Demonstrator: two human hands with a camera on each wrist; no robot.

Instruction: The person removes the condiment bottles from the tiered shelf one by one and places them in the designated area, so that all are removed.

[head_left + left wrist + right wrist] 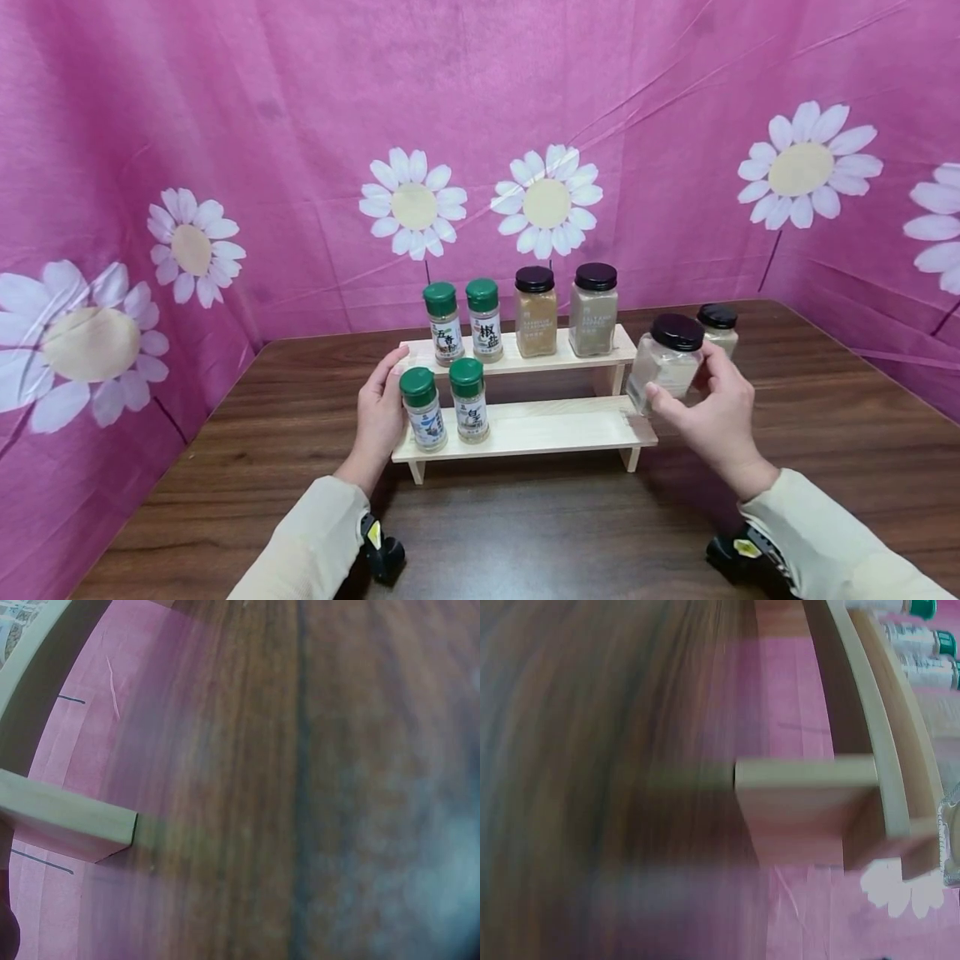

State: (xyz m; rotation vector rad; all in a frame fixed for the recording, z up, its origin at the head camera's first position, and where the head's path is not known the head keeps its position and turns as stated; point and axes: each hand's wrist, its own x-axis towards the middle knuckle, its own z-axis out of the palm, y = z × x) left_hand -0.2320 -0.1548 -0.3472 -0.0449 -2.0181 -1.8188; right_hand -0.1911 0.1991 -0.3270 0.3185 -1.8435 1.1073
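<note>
A two-tier wooden rack (555,429) stands on the table. My left hand (381,418) rests against the rack's left end, fingers extended up to the upper tier; its thumb is hidden. At the rack's right end, my right hand (712,412) grips a square glass jar with a black lid (666,367) between thumb and fingers. The jar tilts beside the lower tier; its edge also shows as clear glass (951,840) in the right wrist view. Two green-capped spice bottles, one at the left end (425,410) and one beside it (469,402), stand on the lower tier.
On the upper tier stand two green-capped bottles (444,325) (484,321), a jar of brown powder (536,315) and a jar of greyish powder (594,312). Another black-lidded jar (717,325) is behind my right hand. A pink daisy-print cloth (480,100) hangs behind the brown table (517,533).
</note>
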